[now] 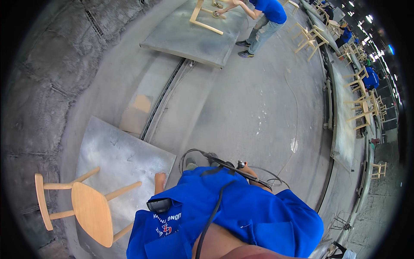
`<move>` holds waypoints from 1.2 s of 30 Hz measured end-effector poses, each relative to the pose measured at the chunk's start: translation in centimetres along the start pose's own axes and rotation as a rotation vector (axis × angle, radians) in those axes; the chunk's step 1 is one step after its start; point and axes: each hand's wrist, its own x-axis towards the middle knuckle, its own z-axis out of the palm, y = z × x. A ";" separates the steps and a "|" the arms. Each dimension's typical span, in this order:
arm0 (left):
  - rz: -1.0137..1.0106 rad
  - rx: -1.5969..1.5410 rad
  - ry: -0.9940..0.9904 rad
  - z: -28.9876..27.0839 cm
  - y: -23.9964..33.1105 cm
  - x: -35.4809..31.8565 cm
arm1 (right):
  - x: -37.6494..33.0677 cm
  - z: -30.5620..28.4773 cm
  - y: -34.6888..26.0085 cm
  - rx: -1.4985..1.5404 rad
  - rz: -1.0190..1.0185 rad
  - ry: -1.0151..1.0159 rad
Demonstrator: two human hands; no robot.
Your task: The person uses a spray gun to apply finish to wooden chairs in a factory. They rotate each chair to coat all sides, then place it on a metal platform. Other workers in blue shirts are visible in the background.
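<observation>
Workshop floor, grey counter point(116, 151): wooden chair point(88, 209) lying on its side, untouched. Left hand point(160, 180) empty, resting on counter edge. Right hand point(249, 172) grips hosed tool point(241, 164). Sanding seemingly pending; chair needs reaching first.

A wide stretch of bare grey floor point(241, 108) lies open ahead, crossed only by a thin hose. To the left, a wooden chair point(86, 207) lies on its side on a metal desk point(116, 151), filling its near corner, with bare metal beyond it. A black cable point(215, 207) runs down the person's blue shirt, close to the body.
</observation>
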 end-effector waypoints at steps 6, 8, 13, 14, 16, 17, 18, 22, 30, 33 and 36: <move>0.140 -0.054 0.059 3.1 -1.5 -3.2 | 2.8 -3.8 1.9 -0.025 -0.014 -0.016; 0.295 0.192 0.138 5.2 -0.8 -3.4 | 3.5 -4.8 2.5 -0.030 -0.017 -0.020; 0.492 0.585 0.280 10.1 5.4 -3.2 | 5.2 -5.9 3.9 -0.013 -0.029 -0.017; 0.545 0.557 0.316 11.0 7.2 -3.3 | 5.7 -6.1 4.3 -0.011 -0.032 -0.017; 0.601 0.523 0.348 12.3 10.7 -3.4 | 6.8 -6.3 5.1 -0.009 -0.036 -0.017; 0.594 0.453 0.317 12.8 12.4 -3.4 | 7.5 -6.4 5.6 -0.007 -0.041 -0.015; 0.566 0.396 0.266 13.0 13.6 -3.5 | 8.2 -6.5 6.1 -0.009 -0.046 -0.013; 0.463 0.092 0.081 15.1 16.0 -3.8 | 10.8 -7.6 8.3 -0.015 -0.068 -0.008; 0.515 0.456 0.113 18.8 10.1 -5.9 | 10.8 -10.7 10.8 -0.030 -0.047 -0.006; 0.763 0.665 -0.092 19.0 6.3 -6.1 | 10.0 -11.2 10.9 -0.018 -0.030 -0.009; 0.476 0.493 -0.097 20.5 3.9 -5.0 | 9.5 -11.2 11.1 -0.001 -0.017 -0.014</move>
